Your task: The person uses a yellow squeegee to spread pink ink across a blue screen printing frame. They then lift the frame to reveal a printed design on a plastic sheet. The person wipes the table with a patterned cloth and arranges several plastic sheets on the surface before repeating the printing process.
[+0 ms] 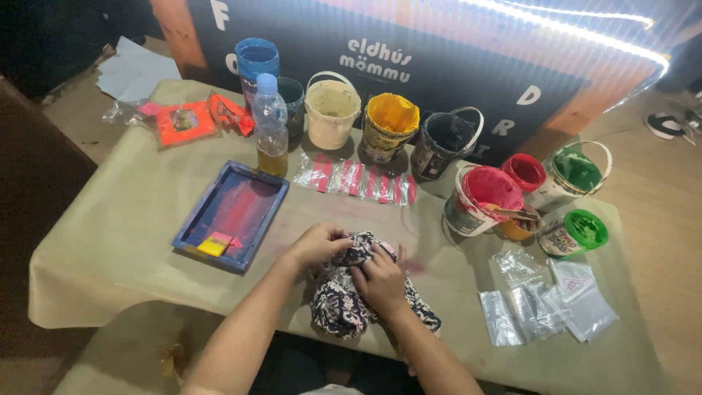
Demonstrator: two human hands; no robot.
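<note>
I see both hands bunched on a patterned black-and-white cloth (338, 300) at the near edge of the table (110, 241). My left hand (318, 243) has its fingers curled shut on the cloth's upper fold; my right hand (382, 281) presses on top, fingers closed into the fabric. At ten o'clock from the hands lies a blue screen-printing frame (232, 213). At twelve o'clock sits a strip of red-printed clear packets (356, 179), and at four o'clock clear plastic bags (545, 303).
</note>
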